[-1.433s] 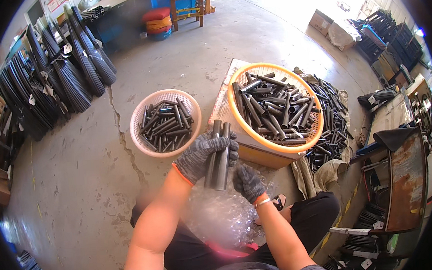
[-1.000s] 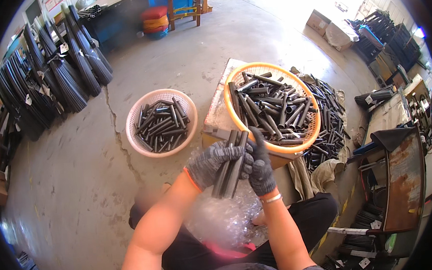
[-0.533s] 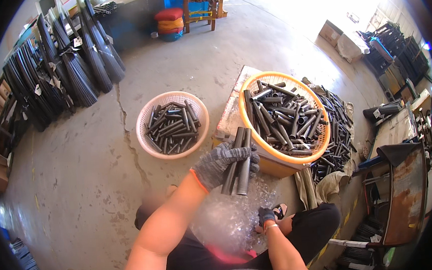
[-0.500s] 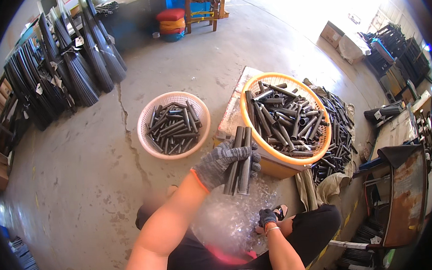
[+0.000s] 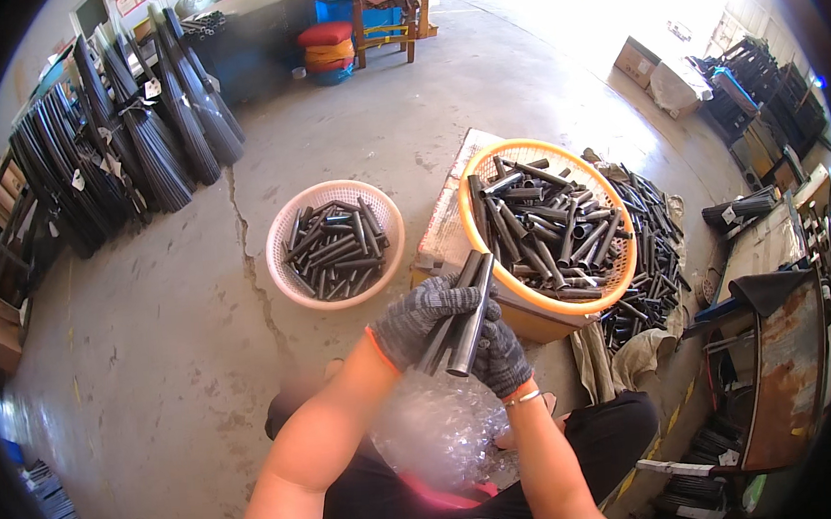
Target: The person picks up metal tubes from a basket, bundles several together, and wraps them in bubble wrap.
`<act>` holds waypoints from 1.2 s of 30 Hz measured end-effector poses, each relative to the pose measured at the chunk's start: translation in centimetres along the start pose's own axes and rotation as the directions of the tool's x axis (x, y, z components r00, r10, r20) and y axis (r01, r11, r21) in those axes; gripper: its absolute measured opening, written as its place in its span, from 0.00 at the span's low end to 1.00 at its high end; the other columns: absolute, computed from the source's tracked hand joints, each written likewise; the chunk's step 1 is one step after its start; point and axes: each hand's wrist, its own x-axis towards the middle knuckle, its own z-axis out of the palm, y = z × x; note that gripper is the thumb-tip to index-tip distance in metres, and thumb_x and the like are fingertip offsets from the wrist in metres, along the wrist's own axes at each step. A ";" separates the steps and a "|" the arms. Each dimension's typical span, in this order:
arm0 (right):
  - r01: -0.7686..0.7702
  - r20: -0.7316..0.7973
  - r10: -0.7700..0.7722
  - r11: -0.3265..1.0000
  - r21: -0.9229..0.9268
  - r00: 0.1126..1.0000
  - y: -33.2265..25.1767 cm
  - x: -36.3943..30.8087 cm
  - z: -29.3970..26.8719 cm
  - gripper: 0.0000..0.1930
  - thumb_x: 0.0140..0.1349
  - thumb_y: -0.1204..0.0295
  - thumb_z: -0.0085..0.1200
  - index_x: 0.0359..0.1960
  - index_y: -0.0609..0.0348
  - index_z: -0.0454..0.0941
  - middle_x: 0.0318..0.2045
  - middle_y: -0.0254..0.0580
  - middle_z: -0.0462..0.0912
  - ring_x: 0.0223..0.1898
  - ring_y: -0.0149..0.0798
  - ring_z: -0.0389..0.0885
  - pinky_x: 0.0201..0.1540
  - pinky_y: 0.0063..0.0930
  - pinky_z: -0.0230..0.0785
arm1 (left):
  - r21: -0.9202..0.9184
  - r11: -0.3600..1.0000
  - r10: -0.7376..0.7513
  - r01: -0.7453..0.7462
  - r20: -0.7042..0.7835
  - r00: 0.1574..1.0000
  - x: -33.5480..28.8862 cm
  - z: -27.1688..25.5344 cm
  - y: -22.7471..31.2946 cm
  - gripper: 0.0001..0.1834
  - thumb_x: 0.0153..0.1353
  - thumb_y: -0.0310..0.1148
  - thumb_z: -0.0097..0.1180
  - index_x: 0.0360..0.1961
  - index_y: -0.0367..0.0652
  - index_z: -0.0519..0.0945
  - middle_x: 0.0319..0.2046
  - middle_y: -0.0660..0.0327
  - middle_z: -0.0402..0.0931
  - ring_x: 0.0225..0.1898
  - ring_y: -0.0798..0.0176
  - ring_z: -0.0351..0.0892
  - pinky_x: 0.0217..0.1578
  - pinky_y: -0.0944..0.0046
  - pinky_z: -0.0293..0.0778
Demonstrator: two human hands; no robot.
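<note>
My left hand (image 5: 410, 326), in a grey knit glove with an orange cuff, is closed around a few short dark tubes (image 5: 473, 323). My gloved right hand (image 5: 504, 361) is closed on the right-hand tube of this bunch, its fingers partly hidden behind it. Just beyond the hands stands an orange-rimmed basket (image 5: 475, 225) heaped with similar tubes. To the left, a pale pink basket (image 5: 282, 279) on the floor also holds tubes. Beneath my hands, between my legs, is a blurred heap of clear plastic (image 5: 444, 419).
The orange basket rests on a cardboard box (image 5: 534, 325). Loose tubes (image 5: 644, 236) are piled on cloth (image 5: 631, 365) at its right. Bundles of long dark rods (image 5: 151, 133) lean at the far left. A rusty metal panel (image 5: 782, 370) stands at the right.
My right hand has risen from beside my foot to the tubes and taken hold of the right-hand one. The tubes now sit at a different slant in my left hand.
</note>
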 end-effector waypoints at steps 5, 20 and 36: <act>0.083 0.064 0.062 -0.391 -0.917 0.996 12.3 -3.2 -21.2 0.13 0.55 0.66 0.54 0.40 0.57 0.75 0.41 0.40 0.78 0.35 0.46 0.77 0.38 0.40 0.69 | 0.001 0.999 -0.043 0.043 0.010 0.999 0.2 0.9 0.0 0.24 0.56 0.36 0.60 0.50 0.36 0.71 0.37 0.55 0.78 0.37 0.59 0.80 0.38 0.60 0.79; 0.201 0.296 -0.173 0.977 -0.067 0.939 -4.0 0.8 -0.1 0.24 0.67 0.51 0.43 0.53 0.56 0.66 0.28 0.30 0.74 0.23 0.22 0.67 0.24 0.17 0.62 | -0.117 0.989 -0.081 0.093 0.102 0.991 0.6 2.8 0.1 0.19 0.58 0.34 0.57 0.47 0.32 0.74 0.36 0.52 0.79 0.33 0.57 0.81 0.34 0.60 0.79; -0.333 -0.686 -0.251 0.729 -0.598 0.683 11.6 -5.0 -16.9 0.27 0.58 0.64 0.55 0.59 0.58 0.64 0.44 0.49 0.77 0.32 0.36 0.80 0.29 0.28 0.73 | -0.108 0.992 0.048 -0.060 -0.112 0.992 1.1 0.3 0.2 0.17 0.59 0.32 0.56 0.47 0.35 0.73 0.36 0.54 0.79 0.36 0.56 0.81 0.37 0.58 0.80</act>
